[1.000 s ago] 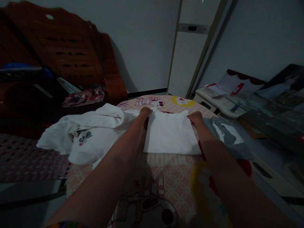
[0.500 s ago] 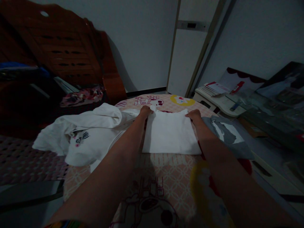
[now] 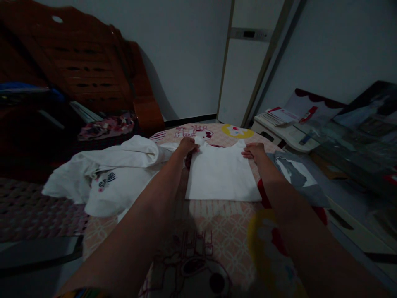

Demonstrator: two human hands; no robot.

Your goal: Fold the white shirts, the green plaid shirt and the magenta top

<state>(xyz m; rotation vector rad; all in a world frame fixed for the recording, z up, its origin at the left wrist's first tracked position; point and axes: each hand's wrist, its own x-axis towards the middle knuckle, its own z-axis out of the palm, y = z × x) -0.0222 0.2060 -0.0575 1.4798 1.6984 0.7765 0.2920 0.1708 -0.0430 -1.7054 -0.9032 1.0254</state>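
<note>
A white shirt (image 3: 221, 176) lies folded into a flat, nearly square shape on the patterned tablecloth (image 3: 217, 223), its neckline at the far side. At its far left corner, my left hand (image 3: 187, 145) has its fingers closed on the edge. My right hand (image 3: 254, 150) pinches the far right edge near the shoulder, several bent fingers showing against the cloth. Left of my left forearm, a crumpled white garment (image 3: 124, 186) with a small face print spreads over the table's edge. A folded grey garment with a white print (image 3: 314, 192) lies beyond my right forearm.
A carved wooden chair (image 3: 89, 66) with a patterned cloth (image 3: 107, 126) on it stands at the back left. A tall white cabinet-like unit (image 3: 242, 74) stands by the wall. On the right are a glass-topped stand (image 3: 347, 145) and papers (image 3: 281, 116).
Both hands have shifted slightly outward along the shirt's far edge. Its neckline now looks wider and flatter, and more of my right fingers shows.
</note>
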